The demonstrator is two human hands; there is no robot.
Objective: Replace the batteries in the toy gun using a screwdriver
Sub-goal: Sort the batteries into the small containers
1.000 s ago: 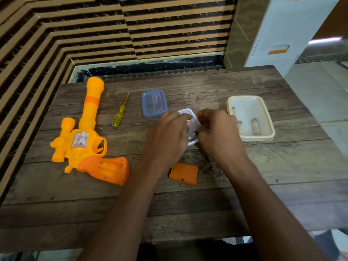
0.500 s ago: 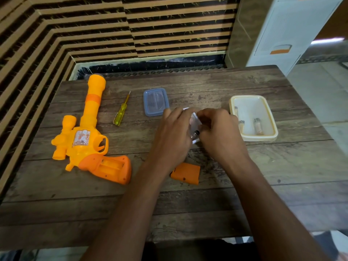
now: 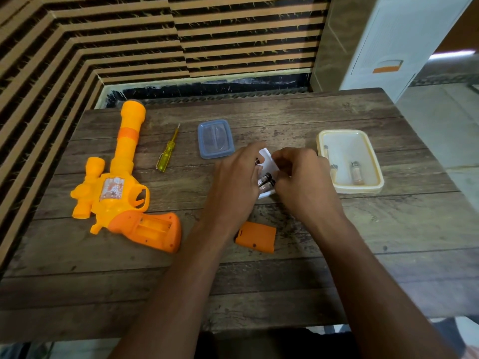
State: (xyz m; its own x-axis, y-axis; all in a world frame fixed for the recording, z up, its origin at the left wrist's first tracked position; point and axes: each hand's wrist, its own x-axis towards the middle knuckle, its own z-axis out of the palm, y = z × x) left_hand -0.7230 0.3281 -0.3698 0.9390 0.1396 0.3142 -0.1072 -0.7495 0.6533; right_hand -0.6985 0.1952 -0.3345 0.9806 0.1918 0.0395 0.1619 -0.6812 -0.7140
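Both the left hand (image 3: 233,185) and right hand (image 3: 305,185) clamp curled fingers on edges of the white box (image 3: 268,159); toy gun (image 3: 114,198) lies well left of it, table (image 3: 77,320) edge well nearer.

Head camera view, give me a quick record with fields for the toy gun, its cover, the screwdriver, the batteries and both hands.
toy gun: lying flat, grip compartment open, looks empty
battery cover: off, lying on table
screwdriver: lying untouched beside the barrel
batteries: dark, in white container
left hand: curled over container, grip hidden
right hand: gripping container's edge
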